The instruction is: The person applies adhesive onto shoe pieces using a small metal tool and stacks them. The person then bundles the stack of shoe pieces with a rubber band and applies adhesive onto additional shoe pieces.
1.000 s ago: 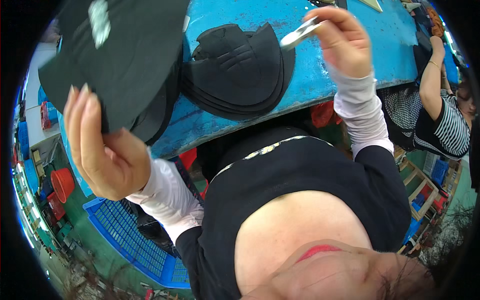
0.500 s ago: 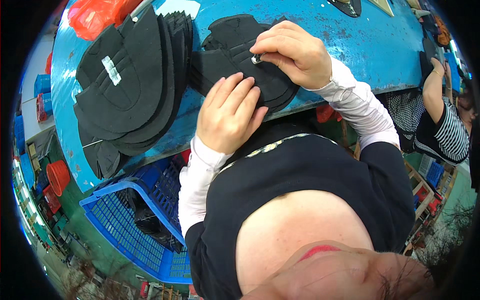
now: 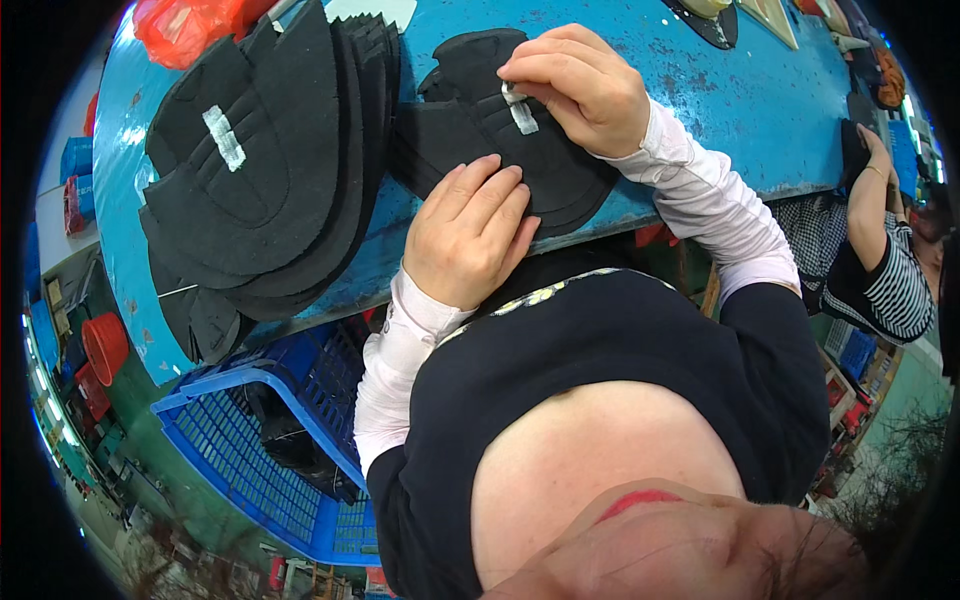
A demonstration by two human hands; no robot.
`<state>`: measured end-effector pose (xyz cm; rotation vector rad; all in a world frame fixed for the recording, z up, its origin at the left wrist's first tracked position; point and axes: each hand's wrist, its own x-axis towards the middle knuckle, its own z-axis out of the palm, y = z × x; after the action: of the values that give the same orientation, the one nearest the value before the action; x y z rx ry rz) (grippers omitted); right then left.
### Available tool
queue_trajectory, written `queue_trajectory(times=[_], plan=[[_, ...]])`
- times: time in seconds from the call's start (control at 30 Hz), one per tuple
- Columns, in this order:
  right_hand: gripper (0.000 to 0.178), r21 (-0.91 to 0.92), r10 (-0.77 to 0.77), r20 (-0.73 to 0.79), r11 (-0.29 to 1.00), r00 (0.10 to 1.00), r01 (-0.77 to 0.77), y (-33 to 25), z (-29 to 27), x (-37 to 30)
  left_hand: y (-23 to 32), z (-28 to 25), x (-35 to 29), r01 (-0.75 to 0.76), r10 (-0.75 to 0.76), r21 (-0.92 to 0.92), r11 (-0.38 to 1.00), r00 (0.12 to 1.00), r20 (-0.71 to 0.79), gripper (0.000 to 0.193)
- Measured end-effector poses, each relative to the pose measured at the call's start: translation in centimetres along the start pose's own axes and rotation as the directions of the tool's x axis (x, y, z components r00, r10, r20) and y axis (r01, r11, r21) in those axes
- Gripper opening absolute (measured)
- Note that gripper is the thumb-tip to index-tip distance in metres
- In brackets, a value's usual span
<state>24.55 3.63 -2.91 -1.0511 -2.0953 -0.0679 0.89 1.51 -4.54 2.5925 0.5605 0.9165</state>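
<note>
Right hand, fingertips together on a small pale tool, black piece beneath.

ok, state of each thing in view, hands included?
Left hand, open, fingertips on black piece
Right hand, pinching small pale object
Small pale object, mostly hidden
Black piece, lying flat, whitish patch on it
Left black stack, fanned out
Orange-red bag, crumpled
Blue basket, open-topped, black bundle inside
Table, scuffed
</note>
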Motion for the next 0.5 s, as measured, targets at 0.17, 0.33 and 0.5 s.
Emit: queue_trajectory(times=[0.17,0.33,0.5], plan=[[0.025,-0.002,0.013,0.007,1.000,1.000,-0.013,0.39,0.06,0.54,0.01,-0.08,-0.01,0.006,-0.006,-0.016,1.000,1.000,-0.002,0.029],[0.025,-0.006,-0.008,-0.061,1.000,0.998,0.008,0.43,0.16,0.22,0.01,-0.09,0.04,0.006,-0.006,-0.018,1.000,1.000,-0.008,0.030],[0.024,0.026,0.000,-0.002,1.000,1.000,0.000,-0.14,-0.09,-0.20,-0.10,0.02,-0.06,0.001,-0.001,-0.012,1.000,1.000,-0.010,0.034]])
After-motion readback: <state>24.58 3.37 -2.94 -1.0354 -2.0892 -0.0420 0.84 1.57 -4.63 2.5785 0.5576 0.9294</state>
